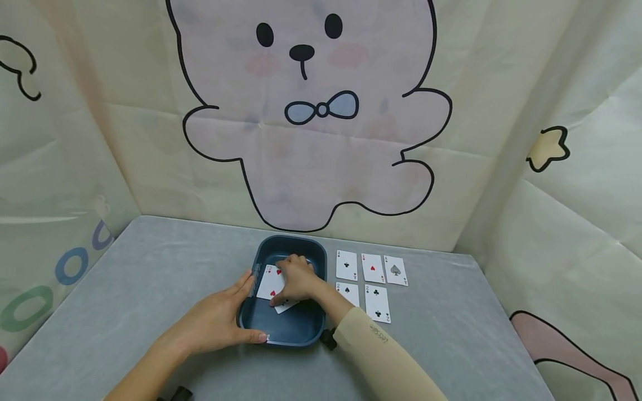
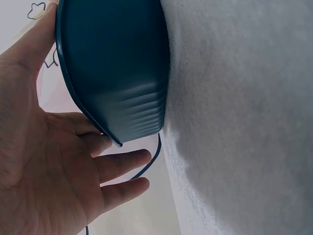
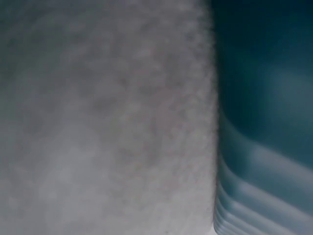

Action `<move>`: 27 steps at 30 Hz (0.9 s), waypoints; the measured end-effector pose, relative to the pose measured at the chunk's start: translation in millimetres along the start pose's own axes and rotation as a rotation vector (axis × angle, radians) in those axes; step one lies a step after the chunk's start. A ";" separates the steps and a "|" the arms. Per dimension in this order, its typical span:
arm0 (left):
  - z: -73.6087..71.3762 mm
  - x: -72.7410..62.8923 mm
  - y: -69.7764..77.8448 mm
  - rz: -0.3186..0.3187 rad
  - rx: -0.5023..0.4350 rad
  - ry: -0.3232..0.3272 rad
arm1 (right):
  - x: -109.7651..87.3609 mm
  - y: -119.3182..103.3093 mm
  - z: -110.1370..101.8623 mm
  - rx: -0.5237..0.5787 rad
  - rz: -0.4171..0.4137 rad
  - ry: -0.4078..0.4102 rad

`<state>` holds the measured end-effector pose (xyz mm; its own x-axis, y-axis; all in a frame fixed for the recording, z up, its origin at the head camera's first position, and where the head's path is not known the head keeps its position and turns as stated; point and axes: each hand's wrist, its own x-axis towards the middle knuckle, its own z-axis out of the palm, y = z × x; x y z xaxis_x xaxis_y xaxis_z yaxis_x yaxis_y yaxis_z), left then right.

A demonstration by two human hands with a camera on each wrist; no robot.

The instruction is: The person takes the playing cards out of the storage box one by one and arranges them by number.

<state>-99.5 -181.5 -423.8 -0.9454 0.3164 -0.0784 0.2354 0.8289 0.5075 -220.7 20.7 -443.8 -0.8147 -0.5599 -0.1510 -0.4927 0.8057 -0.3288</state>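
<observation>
A dark blue tray [image 1: 281, 328] stands on the table. My left hand [image 1: 219, 314] holds its left side, thumb on the front rim and fingers at the left rim. In the left wrist view, some fingers of the left hand [image 2: 58, 166] go behind the rim and the others extend past the tray [image 2: 112, 58]. My right hand [image 1: 299, 280] reaches into the tray and grips playing cards, thumb at their near edge and fingers at the far side. A card with red hearts [image 1: 268, 285] shows left of it; another card [image 1: 286, 306] shows partly under the palm.
Right of the tray lie face-up cards: an ace of clubs [image 1: 346, 265], ace of hearts [image 1: 373, 268] and ace of spades [image 1: 395, 270]. Below are a two of spades [image 1: 347, 293] and a two of clubs [image 1: 378, 303]. A printed curtain [image 1: 311, 184] stands behind the grey table [image 1: 195, 256].
</observation>
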 end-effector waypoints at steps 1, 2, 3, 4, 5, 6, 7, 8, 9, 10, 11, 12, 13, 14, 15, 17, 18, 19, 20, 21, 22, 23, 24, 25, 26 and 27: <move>0.1 0.1 0.1 0.001 0.001 0.000 | -0.3 -0.3 0.0 -0.003 0.001 0.002; 0.2 0.3 0.1 0.002 0.001 0.000 | -0.6 -0.7 0.0 -0.005 0.001 0.002; 0.3 0.3 0.1 0.002 0.003 0.000 | -0.9 -1.1 0.2 -0.007 0.001 0.004; 0.3 0.4 0.0 0.004 0.003 0.001 | -1.0 -1.5 0.4 -0.008 0.000 0.005; 0.3 0.5 0.0 0.004 0.003 0.001 | -1.0 -1.7 0.5 -0.009 -0.001 0.005; 0.3 0.5 0.0 0.005 0.003 0.001 | -0.9 -1.8 0.7 -0.011 -0.002 0.005; 0.3 0.5 -0.1 0.004 0.002 0.001 | -0.9 -1.8 0.8 -0.011 -0.002 0.006; 0.3 0.5 0.0 0.004 0.000 0.000 | -1.0 -1.7 1.0 -0.010 -0.002 0.006; 0.2 0.4 0.2 0.003 -0.003 0.001 | -1.1 -1.4 1.2 -0.005 -0.002 0.007; 0.2 0.4 0.3 0.003 -0.004 0.000 | -1.2 -0.8 1.2 -0.001 -0.003 0.011; 0.3 0.3 0.5 0.003 -0.005 0.000 | -1.2 -0.3 1.0 0.004 -0.001 0.013; 0.3 0.3 0.7 0.003 -0.005 0.000 | -1.5 0.1 0.5 0.012 -0.003 0.017; 0.4 0.3 1.0 0.002 -0.004 0.000 | -2.1 0.3 -0.6 0.019 -0.005 0.019; 0.5 0.3 1.3 0.002 -0.003 -0.002 | -2.8 0.3 -2.1 0.026 -0.011 0.023; 0.6 0.4 1.5 0.001 -0.002 -0.002 | -3.5 0.2 -4.0 0.033 -0.018 0.027; 0.7 0.4 1.9 -0.003 0.000 -0.005 | -5.1 -0.6 -9.1 0.043 -0.033 0.033; 0.7 0.4 2.0 -0.006 0.001 -0.007 | -6.1 -1.1 -11.9 0.046 -0.041 0.035; 0.7 0.4 2.0 -0.008 0.001 -0.008 | -7.0 -1.5 -14.8 0.046 -0.048 0.036; 0.8 0.4 2.0 -0.009 0.000 -0.009 | -7.2 -1.2 -16.9 0.044 -0.056 0.041; 0.8 0.4 1.9 -0.010 0.000 -0.008 | -7.9 -1.1 -19.5 0.044 -0.060 0.043; 0.9 0.4 1.8 -0.010 -0.001 -0.009 | -8.8 -0.8 -21.8 0.045 -0.063 0.043; 1.0 0.5 1.7 -0.010 -0.001 -0.009 | -9.7 -0.3 -23.6 0.048 -0.065 0.043; 1.1 0.5 1.6 -0.010 -0.001 -0.008 | -10.8 0.3 -25.5 0.055 -0.068 0.043; 1.2 0.6 1.5 -0.009 -0.001 -0.007 | -12.0 1.0 -27.1 0.067 -0.071 0.043; 1.4 0.7 1.4 -0.008 0.000 -0.006 | -13.3 1.9 -28.7 0.081 -0.073 0.043; 1.5 0.9 1.4 -0.008 0.002 -0.005 | -15.3 2.3 -30.9 0.100 -0.076 0.043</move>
<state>-99.7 -179.3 -424.5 -0.9460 0.3122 -0.0868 0.2283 0.8324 0.5050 -218.8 37.0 -413.5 -0.7893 -0.6084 -0.0828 -0.5226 0.7365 -0.4295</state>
